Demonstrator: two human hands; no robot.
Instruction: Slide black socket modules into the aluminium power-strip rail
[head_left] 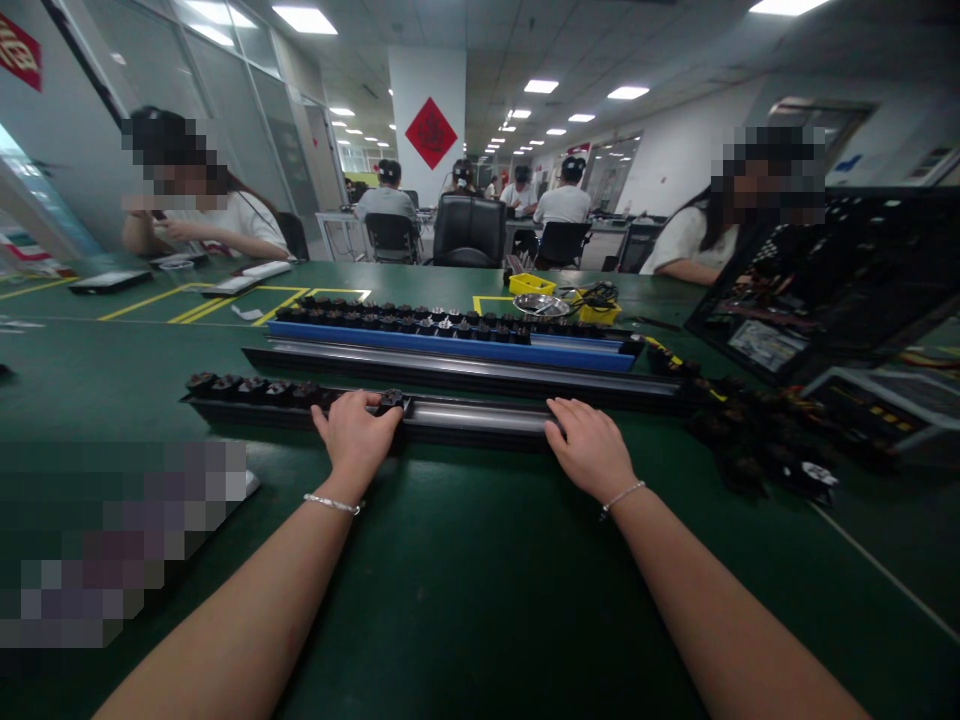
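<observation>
A long black channel rail (480, 412) with a shiny inside lies across the green table in front of me. Small black plug-like parts (251, 388) stand in a row in its left stretch. Over the rail's middle, my left hand (352, 428) is closed on some of these parts, with one more part (391, 399) showing by the thumb. The fingers partly hide what they hold. My right hand (592, 445) grips the rail's right end, thumb on the near side and fingers over the top.
Behind lie another black rail (450, 368) and a blue rail (585, 352) with rows of black parts. Loose black parts (750, 440) pile up at right, near a metal-cased unit (885, 410) and a large dark open case (832, 280). Yellow bins (532, 284) and a metal dish (541, 305) stand beyond. Co-workers sit left and right.
</observation>
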